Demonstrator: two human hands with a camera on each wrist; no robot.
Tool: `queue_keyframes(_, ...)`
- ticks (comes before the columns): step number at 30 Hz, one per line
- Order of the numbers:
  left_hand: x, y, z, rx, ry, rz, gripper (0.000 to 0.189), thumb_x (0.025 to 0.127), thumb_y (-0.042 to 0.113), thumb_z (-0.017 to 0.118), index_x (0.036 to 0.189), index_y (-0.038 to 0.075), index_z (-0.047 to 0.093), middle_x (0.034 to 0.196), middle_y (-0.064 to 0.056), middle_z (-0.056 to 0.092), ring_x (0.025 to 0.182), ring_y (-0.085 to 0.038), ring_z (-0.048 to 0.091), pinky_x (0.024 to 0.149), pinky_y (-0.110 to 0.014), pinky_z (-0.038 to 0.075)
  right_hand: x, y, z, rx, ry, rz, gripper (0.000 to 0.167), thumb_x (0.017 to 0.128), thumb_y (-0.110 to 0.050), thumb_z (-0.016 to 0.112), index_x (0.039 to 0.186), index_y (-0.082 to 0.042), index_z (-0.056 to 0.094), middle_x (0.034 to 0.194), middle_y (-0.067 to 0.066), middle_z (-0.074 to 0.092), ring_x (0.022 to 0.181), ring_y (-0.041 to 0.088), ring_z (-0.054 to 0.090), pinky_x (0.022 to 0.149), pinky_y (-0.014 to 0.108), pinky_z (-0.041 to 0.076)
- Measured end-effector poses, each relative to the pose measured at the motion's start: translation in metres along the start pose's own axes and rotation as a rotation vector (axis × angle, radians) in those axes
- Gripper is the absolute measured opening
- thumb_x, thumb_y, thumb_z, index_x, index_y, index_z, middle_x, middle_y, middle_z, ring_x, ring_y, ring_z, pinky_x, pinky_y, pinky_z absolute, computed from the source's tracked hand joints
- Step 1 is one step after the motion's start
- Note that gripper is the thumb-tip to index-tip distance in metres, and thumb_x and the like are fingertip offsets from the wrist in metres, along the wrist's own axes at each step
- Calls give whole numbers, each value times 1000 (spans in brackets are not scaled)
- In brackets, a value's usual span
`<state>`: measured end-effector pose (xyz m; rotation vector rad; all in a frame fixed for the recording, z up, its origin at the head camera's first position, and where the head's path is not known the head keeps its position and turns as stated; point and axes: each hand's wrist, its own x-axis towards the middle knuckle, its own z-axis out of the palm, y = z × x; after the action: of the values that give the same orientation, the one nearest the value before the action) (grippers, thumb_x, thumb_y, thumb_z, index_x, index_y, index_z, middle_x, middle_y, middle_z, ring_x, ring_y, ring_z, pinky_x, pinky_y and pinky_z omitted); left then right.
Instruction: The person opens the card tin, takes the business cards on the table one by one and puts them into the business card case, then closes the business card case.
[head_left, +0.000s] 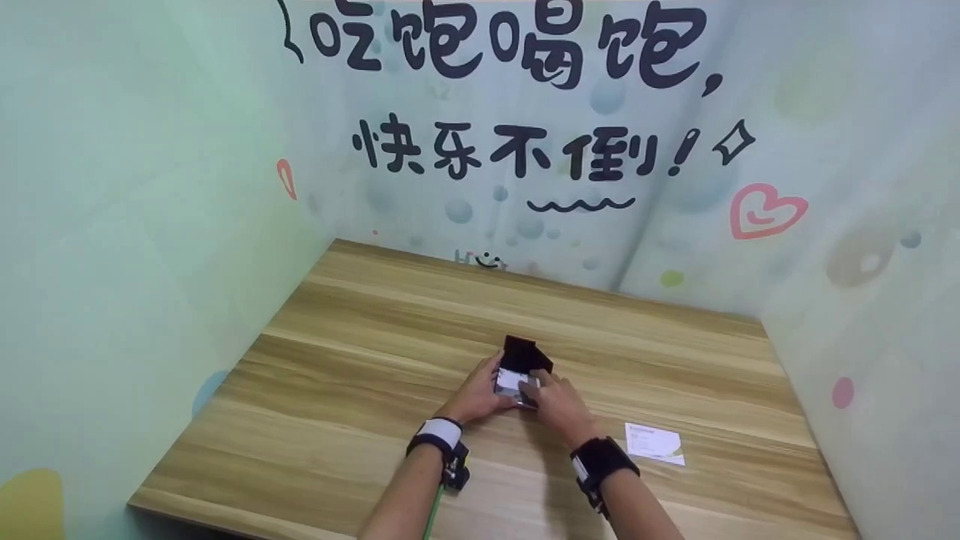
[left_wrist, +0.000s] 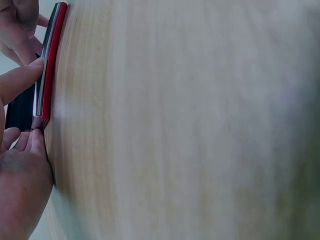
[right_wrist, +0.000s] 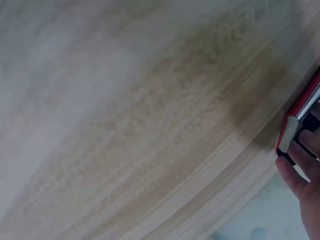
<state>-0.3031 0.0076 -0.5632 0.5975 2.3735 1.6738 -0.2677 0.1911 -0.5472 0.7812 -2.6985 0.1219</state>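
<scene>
A black card case (head_left: pixel 517 354) stands with its flap raised near the middle of the wooden table, a white card (head_left: pixel 513 379) lying in its lower part. My left hand (head_left: pixel 474 396) grips the case from the left side, thumb along the near edge. On the other side, my right hand (head_left: pixel 564 405) has its fingers bent over the case and the card, hiding part of both. The left wrist view shows the case's red side and metal rim (left_wrist: pixel 48 75) close to the tabletop. In the right wrist view, only a corner of the case (right_wrist: pixel 295 117) shows beside the right fingers.
A loose white business card (head_left: pixel 655 444) lies flat on the table (head_left: pixel 360 360), right of my right wrist. Pale printed walls (head_left: pixel 450 217) enclose the table at the back, left and right. Both wrists wear strapped cameras.
</scene>
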Motion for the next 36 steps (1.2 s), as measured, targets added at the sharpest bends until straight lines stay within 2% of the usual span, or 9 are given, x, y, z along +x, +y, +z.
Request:
queue_keyframes(4, 0, -2, 1, 12, 4, 12, 95, 78, 0, 77, 155, -9, 22, 158, -34, 28, 144, -44, 38, 122, -48, 35, -3, -3, 1, -25, -9, -8, 35, 80, -2, 73, 115, -10, 70, 112, 18, 66, 93, 37, 65, 79, 51, 60)
queue_keyframes(9, 1, -4, 1, 21, 1, 6, 95, 79, 2, 77, 156, -6, 22, 159, -31, 29, 145, -42, 38, 123, -46, 34, -6, -5, 2, -32, -4, 3, 37, 80, 4, 67, 115, -9, 71, 111, 17, 67, 94, 36, 66, 80, 50, 59)
queue_keyframes(13, 0, -3, 2, -8, -4, 12, 95, 79, 0, 77, 155, -8, 21, 158, -32, 30, 145, -43, 38, 123, -47, 34, -10, -7, 2, -32, -8, 10, 37, 81, 4, 65, 116, -9, 71, 112, 16, 67, 94, 35, 66, 80, 50, 58)
queue_keyframes(18, 1, -4, 2, -20, 5, 37, 95, 78, -1, 78, 154, -10, 22, 154, -36, 32, 142, -47, 40, 121, -50, 37, -12, -8, -2, 1, -8, -1, 35, 84, 1, 66, 117, -8, 69, 113, 16, 67, 96, 36, 65, 83, 51, 56)
queue_keyframes(22, 2, -4, 2, -24, 5, 50, 96, 77, 0, 78, 154, -11, 21, 153, -36, 31, 141, -47, 41, 120, -49, 37, -12, -9, -2, -16, 12, -36, 31, 85, 0, 66, 116, -6, 69, 111, 16, 69, 97, 33, 68, 81, 48, 57)
queue_keyframes(30, 2, -4, 0, -48, 0, 2, 98, 78, 1, 79, 155, -8, 20, 156, -33, 30, 144, -45, 39, 122, -47, 35, -9, -8, -4, 11, 62, -94, 28, 82, -3, 73, 110, -6, 73, 106, 16, 73, 91, 30, 71, 74, 44, 58)
queue_keyframes(34, 2, -5, 0, -40, -2, 13, 98, 78, 2, 79, 155, -9, 20, 155, -34, 29, 143, -46, 39, 122, -48, 35, -7, -7, -5, 26, 92, -119, 26, 84, -7, 74, 110, -6, 73, 107, 15, 72, 88, 29, 71, 71, 42, 59)
queue_keyframes(36, 2, -5, 0, -40, -1, 20, 97, 78, 2, 79, 155, -10, 20, 155, -35, 29, 143, -46, 39, 122, -49, 35, -7, -5, -7, 59, 87, -114, 27, 86, -11, 75, 112, -5, 72, 110, 16, 70, 91, 31, 70, 74, 44, 60)
